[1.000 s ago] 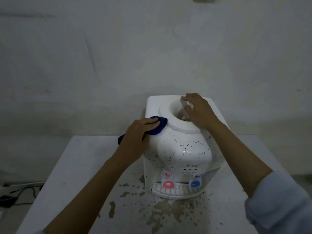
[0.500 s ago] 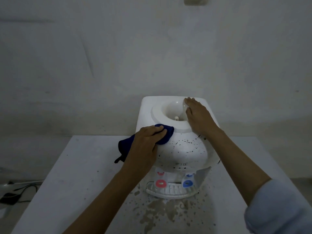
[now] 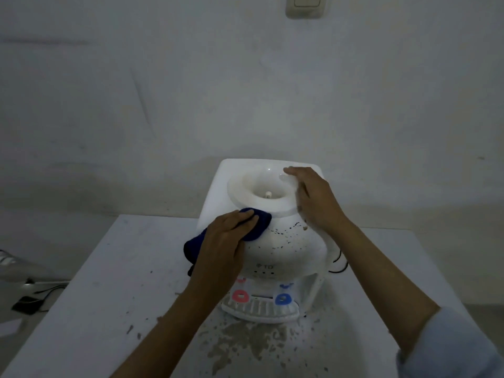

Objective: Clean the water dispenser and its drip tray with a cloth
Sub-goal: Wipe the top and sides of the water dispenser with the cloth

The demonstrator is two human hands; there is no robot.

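Observation:
A white tabletop water dispenser [image 3: 283, 249] stands on a white table [image 3: 114, 282], its rounded front speckled with dark spots. My left hand [image 3: 221, 246] presses a dark blue cloth [image 3: 256, 223] against the upper left front of the dispenser, just below the bottle socket rim. My right hand [image 3: 313, 197] lies flat on the right side of the top, fingers over the rim. The slotted drip tray [image 3: 259, 309] sits at the base under a red tap [image 3: 240, 295] and a blue tap [image 3: 282, 298].
Brown stains and specks cover the table in front of the drip tray [image 3: 245, 342]. A black cord [image 3: 339, 264] trails behind the dispenser on the right. Cables and a dark object [image 3: 27, 302] lie on the floor at left. A wall switch [image 3: 305, 6] is high up.
My left hand has slid the cloth rightward from the dispenser's left side onto its upper front. My right hand shifted from inside the socket to the right rim. The view moved closer.

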